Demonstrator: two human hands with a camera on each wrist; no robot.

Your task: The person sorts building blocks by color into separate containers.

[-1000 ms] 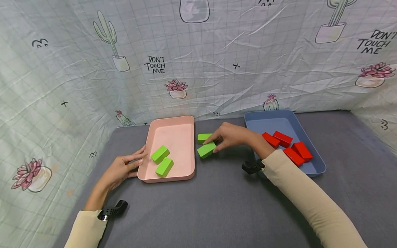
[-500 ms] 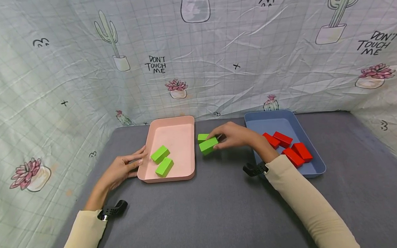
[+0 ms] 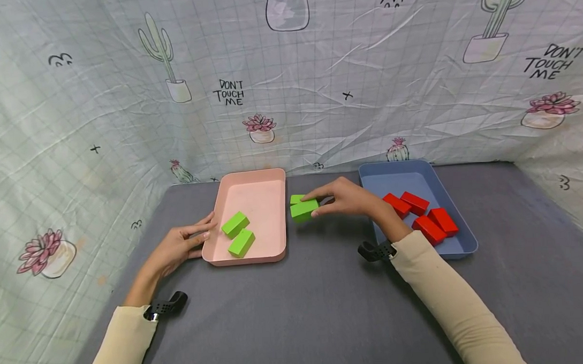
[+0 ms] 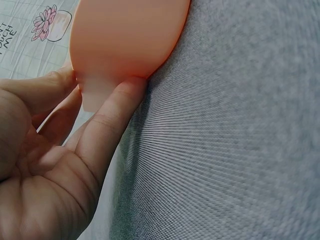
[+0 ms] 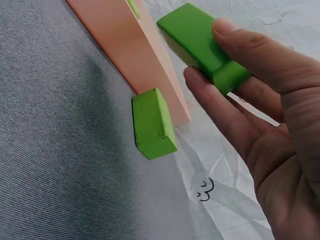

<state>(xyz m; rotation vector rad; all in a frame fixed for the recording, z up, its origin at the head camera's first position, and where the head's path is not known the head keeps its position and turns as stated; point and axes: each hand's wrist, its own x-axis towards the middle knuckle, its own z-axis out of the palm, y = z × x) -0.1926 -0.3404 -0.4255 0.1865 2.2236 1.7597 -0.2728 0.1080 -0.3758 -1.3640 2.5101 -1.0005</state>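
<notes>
A pink tray (image 3: 258, 196) stands on the table at left centre, with two green blocks (image 3: 234, 224) lying in its near half. At its left wall is my left hand (image 3: 175, 250); in the left wrist view the thumb (image 4: 112, 120) presses the outer wall and the index finger reaches the rim. My right hand (image 3: 345, 197) pinches another green block (image 5: 202, 42) between thumb and fingers, raised above the table in the right wrist view. Below it, a further green block (image 5: 152, 125) rests on the table close to the tray's right side, partly hidden in the head view.
To the right stands a blue tray (image 3: 399, 173) holding several red blocks (image 3: 415, 203), under and beside my right forearm. Dark grey cloth (image 3: 296, 310) covers the table. A printed white curtain (image 3: 318, 122) hangs along the back and sides.
My right hand has raised the green block off the table and shifted it slightly toward the back, over the block behind it. The left hand and both trays have stayed in place.
</notes>
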